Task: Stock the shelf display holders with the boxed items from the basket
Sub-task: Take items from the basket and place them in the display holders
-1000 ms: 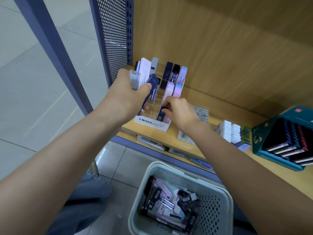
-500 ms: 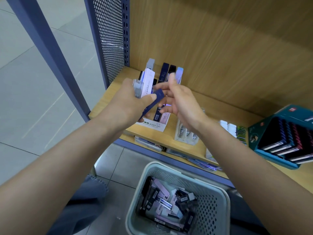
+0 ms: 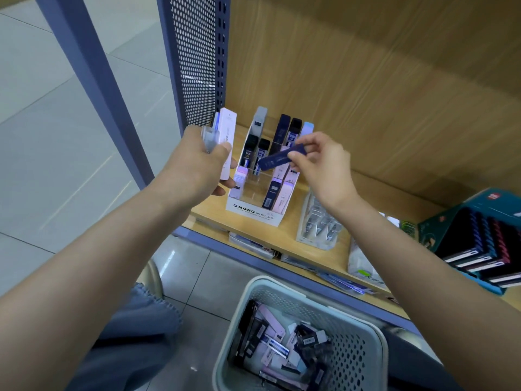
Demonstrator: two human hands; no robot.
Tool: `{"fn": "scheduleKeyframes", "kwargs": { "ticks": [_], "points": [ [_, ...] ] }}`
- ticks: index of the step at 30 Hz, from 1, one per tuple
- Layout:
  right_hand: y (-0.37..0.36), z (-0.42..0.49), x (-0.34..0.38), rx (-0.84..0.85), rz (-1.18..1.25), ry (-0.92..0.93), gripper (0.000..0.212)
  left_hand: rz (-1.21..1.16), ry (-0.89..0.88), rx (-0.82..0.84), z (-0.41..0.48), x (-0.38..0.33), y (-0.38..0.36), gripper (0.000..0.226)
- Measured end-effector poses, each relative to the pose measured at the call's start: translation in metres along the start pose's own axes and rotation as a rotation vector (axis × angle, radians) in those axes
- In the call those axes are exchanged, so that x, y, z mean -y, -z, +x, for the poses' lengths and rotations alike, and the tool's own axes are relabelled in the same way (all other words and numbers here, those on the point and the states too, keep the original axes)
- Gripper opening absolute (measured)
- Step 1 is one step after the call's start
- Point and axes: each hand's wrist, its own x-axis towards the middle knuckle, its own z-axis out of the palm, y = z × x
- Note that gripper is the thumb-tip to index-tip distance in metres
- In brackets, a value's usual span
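A white tiered display holder point(image 3: 253, 217) marked MONO stands on the wooden shelf point(image 3: 284, 235), with several slim boxes upright in its clear slots. My left hand point(image 3: 197, 165) grips a small stack of boxes point(image 3: 227, 136), white and clear ones, just left of the holder. My right hand point(image 3: 321, 165) pinches a dark blue box point(image 3: 277, 159) by its end, held level above the holder's middle rows. A grey perforated basket point(image 3: 366, 334) sits on the floor below, with several more pink, white and dark boxes in it.
A clear tray of small packs point(image 3: 318, 224) lies right of the holder. A teal carton of dark notebooks point(image 3: 479, 244) stands at the far right. A perforated blue side panel point(image 3: 194, 60) closes the shelf's left end. Flat packets line the shelf's lower edge.
My right hand has taken the dark blue box out of my left hand's stack and drawn it right, over the holder. The left hand rose slightly with the remaining boxes.
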Motion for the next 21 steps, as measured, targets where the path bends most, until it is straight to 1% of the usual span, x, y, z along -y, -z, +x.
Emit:
{"fn": "scheduleKeyframes", "kwargs": {
  "ticks": [3, 6, 12, 14, 16, 18, 21],
  "points": [
    [-0.025, 0.005, -0.005, 0.108, -0.31, 0.109, 0.015, 0.002, -0.01, 0.018, 0.0, 0.0, 0.005, 0.026],
    [-0.047, 0.008, -0.009, 0.215, -0.489, 0.155, 0.018, -0.003, -0.015, 0.035, 0.0, 0.0, 0.007, 0.025],
    [-0.069, 0.009, -0.02, 0.316, -0.61, 0.11, 0.019, -0.043, -0.031, 0.08, 0.0, 0.003, 0.01, 0.016],
    [-0.072, 0.008, -0.023, 0.322, -0.658, 0.114, 0.017, -0.047, -0.027, 0.085, 0.0, 0.003, 0.012, 0.016],
    [-0.074, 0.008, -0.026, 0.29, -0.752, 0.177, 0.015, -0.045, -0.022, 0.086, 0.0, 0.003, 0.014, 0.015],
    [-0.076, 0.009, -0.027, 0.246, -0.862, 0.244, 0.02, -0.045, -0.023, 0.09, 0.0, 0.003, 0.017, 0.014],
    [-0.079, 0.012, -0.025, 0.235, -0.911, 0.215, 0.028, -0.033, -0.019, 0.096, 0.0, 0.001, 0.019, 0.014]
  ]
}}
